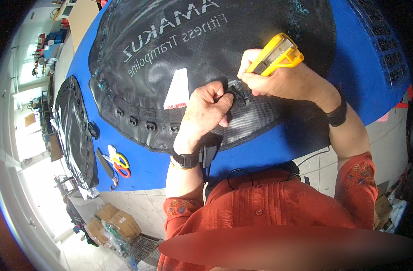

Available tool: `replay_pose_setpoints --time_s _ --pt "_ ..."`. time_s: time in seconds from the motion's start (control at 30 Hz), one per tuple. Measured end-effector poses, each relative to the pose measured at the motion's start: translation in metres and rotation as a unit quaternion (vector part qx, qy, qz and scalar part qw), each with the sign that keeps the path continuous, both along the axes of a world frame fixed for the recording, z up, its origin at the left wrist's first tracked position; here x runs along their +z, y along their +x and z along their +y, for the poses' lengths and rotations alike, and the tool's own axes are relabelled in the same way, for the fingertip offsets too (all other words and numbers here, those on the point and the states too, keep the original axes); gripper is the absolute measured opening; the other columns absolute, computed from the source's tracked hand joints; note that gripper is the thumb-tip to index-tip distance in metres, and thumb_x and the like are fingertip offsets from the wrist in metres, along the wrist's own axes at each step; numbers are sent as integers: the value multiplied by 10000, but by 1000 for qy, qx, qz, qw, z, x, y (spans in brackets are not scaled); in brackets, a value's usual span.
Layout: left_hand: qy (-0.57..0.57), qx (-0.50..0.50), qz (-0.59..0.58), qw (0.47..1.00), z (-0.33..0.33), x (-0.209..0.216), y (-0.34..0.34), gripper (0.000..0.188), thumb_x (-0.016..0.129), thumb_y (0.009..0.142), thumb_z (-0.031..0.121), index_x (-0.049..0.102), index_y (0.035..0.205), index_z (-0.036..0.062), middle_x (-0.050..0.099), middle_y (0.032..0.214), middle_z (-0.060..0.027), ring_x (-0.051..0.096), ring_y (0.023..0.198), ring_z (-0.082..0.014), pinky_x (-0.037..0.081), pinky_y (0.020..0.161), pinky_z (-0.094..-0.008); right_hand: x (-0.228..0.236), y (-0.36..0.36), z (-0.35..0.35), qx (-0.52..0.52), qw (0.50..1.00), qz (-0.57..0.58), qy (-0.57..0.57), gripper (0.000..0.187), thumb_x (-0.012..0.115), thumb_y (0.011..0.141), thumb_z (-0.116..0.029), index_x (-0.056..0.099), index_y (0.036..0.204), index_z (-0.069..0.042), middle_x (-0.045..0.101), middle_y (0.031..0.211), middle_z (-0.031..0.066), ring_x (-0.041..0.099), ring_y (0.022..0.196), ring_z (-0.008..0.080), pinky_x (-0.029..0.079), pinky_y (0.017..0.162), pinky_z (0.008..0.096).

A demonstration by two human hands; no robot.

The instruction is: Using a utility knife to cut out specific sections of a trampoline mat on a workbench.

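Two grips: left hand (207, 108) unclear; right hand (276, 82) clasping yellow tool (277, 50)
Black mat (215, 58): likely being worked; next needs steadying

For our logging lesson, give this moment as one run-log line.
left hand: curled over black mesh sheet | right hand: gripping yellow tool | scissors: on blue tabletop

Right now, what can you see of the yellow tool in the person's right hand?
The yellow tool looks like a utility knife. Its bright casing, plastic by its look, frames a greyish panel, with an angular loop along one side. It is held over the black mesh sheet, slanting, its broad end toward the picture's upper right. The right hand grips its lower end, and the fingers cover the tip, so whether a blade is out cannot be told.
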State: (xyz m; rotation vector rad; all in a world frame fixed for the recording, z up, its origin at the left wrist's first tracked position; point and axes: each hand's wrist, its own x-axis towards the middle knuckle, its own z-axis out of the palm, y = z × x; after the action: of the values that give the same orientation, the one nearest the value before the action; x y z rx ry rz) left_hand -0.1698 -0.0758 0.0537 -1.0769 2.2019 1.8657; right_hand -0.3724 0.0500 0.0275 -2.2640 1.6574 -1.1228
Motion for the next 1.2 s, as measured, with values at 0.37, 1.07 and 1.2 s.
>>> replay_pose_setpoints --time_s 0.37,1.07,1.2 --pt "-2 -11 0 1000 -3 -2 1 279 644 1003 110 521 760 49 565 616 5 593 499 -80 458 460 -251 -5 6 -3 6 998 -69 12 77 676 917 2 627 969 -26 594 924 35 676 736 100 540 658 257" --pt "1 -12 -8 1000 -3 0 0 306 679 1002 110 489 762 90 542 620 31 584 504 -71 454 463 -245 9 7 1 -4 969 -204 141 68 648 968 -113 617 1004 -64 653 826 17 675 725 87 537 678 267" --pt "6 -11 3 1000 -4 -3 2 311 678 1004 110 488 759 88 541 619 33 582 503 -69 458 463 -246 11 6 1 2 981 -158 116 76 647 963 -105 624 1020 -61 651 822 14 665 721 84 533 676 266"
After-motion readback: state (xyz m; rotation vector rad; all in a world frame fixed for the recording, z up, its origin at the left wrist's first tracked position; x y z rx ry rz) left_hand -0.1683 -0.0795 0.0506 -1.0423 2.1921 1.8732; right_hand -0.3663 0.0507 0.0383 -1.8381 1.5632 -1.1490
